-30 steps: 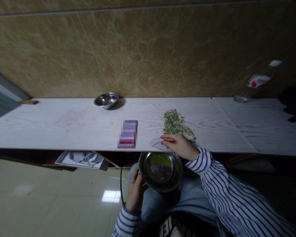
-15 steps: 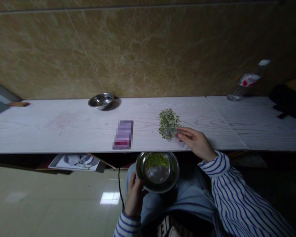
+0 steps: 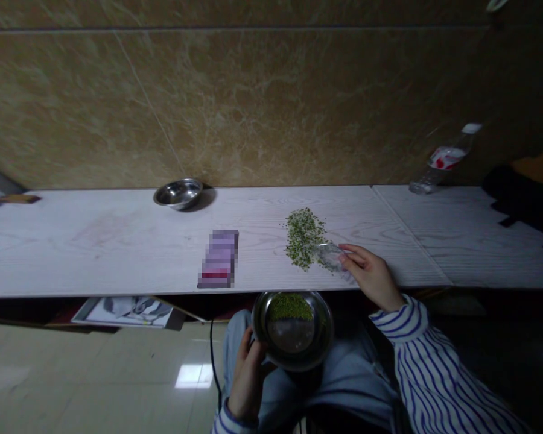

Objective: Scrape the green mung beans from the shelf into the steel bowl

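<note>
In the head view we held a steel bowl [image 3: 324, 331] by its side in our left hand [image 3: 247, 378], above the lap, with green grains [image 3: 291, 306] inside. Our right hand [image 3: 373, 276] pinched a clear plastic piece [image 3: 329, 256] (its full shape we couldn't tell) — at the near right edge of scattered grains [image 3: 304, 234] on the white counter [image 3: 260, 265].
</note>
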Tool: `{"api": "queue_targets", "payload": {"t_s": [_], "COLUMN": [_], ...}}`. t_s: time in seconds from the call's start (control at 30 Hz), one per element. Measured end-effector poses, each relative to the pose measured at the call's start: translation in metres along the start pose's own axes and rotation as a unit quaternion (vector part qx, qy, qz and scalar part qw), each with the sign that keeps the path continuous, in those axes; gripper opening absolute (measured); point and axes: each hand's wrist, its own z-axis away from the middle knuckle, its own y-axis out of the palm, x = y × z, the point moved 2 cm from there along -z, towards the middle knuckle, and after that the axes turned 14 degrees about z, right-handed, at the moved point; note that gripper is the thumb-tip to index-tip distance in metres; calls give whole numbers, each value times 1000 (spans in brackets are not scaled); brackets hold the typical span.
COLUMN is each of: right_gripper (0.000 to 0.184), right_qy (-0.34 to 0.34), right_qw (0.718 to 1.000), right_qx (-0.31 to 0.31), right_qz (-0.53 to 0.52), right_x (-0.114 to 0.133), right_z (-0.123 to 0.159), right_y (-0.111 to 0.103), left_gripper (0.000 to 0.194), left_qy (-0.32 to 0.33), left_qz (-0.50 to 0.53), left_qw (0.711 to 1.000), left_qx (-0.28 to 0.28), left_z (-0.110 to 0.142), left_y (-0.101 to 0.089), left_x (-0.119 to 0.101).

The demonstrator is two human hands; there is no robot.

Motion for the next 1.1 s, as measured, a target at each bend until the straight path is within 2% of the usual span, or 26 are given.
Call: {"api": "queue_targets", "payload": {"t_s": [0.4,0.63,0.87,1.1], "right_gripper": [51,52,47,30], "right_qy": [9,26,-11,-82], "right_qw": [1000,999,999,989], "right_qx": [-7,-11,-2,2], "right_qz": [16,15,31,124], "right_x": [-12,-16,-14,-3], "right_z": [9,-4,-48,-118], "right_y": [13,2,-13,-1], "left_gripper": [51,50,56,64], "left_qy": [17,26,17,1], "left_qz": [32,40,30,5], "left_qw": [999,999,999,1000], "left_qx": [-1,1,-9,-26], "left_z": [-11,-15,-21,-30], "left_y": [-4,5,7,4], "left_x": [-5,-6,-1,2]}}
